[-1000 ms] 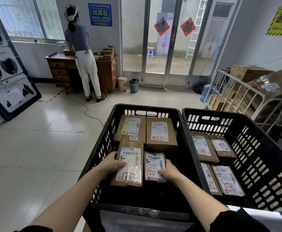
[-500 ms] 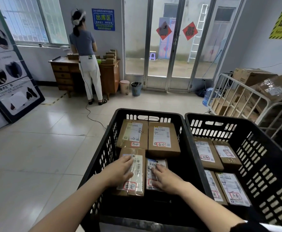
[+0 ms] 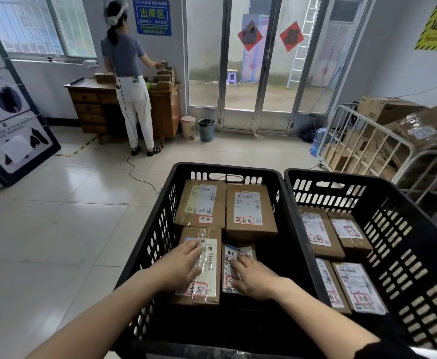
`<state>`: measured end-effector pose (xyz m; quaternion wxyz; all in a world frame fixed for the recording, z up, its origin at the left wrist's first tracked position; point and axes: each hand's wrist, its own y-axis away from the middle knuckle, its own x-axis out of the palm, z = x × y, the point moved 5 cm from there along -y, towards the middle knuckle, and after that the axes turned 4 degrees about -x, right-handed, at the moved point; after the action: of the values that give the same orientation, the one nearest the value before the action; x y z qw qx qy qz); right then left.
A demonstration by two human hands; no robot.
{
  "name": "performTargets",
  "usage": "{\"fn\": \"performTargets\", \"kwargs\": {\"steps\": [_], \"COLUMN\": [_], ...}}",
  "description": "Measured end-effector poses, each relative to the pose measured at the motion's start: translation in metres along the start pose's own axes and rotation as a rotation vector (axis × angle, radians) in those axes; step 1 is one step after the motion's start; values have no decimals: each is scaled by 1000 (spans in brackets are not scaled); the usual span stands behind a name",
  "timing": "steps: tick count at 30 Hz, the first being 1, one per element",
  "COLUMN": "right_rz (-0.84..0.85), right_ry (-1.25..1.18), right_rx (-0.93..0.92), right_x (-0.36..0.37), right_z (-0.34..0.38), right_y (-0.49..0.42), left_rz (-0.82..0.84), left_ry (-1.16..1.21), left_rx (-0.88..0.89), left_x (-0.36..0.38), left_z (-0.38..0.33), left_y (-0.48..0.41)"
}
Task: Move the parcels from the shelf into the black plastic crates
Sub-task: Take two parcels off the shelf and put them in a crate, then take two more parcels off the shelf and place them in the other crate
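- Left crate [image 3: 157, 229]: black slatted plastic, holding four brown parcels with white labels and red-ringed handwriting.
- Right crate [image 3: 406, 255]: touching it, four more labelled parcels inside.
- Larger near parcel [image 3: 207, 281]: taped cardboard, under the left hand [image 3: 179, 265], fingers spread flat on its label, gripping nothing.
- Smaller near parcel [image 3: 229, 268]: just beside it, under the right hand [image 3: 255, 278], fingers likewise flat and loose.

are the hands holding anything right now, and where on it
Nothing is gripped. The left hand lies flat on the label of the near-left parcel; the right hand lies flat atop the smaller parcel.
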<state>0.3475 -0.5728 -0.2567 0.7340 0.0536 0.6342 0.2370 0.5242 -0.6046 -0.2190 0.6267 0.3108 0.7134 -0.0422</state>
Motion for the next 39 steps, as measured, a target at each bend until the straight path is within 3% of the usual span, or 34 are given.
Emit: {"fn": "performTargets", "kwargs": {"steps": [6, 16, 29, 39], "right_rz": [-50, -209, -342, -429], "right_ry": [-22, -99, -112, -180], "right_rx": [7, 34, 117, 304], "right_x": [-13, -44, -62, -52], "right_z": [6, 17, 30, 19], "right_y": [15, 56, 122, 184], "left_rz": [8, -262, -313, -279], "left_ry": [-8, 10, 21, 17], "left_rx": [-20, 10, 54, 236], "left_x": [-14, -45, -51, -40], "left_z": [-7, -27, -32, -78], "left_y": [9, 32, 75, 81]}}
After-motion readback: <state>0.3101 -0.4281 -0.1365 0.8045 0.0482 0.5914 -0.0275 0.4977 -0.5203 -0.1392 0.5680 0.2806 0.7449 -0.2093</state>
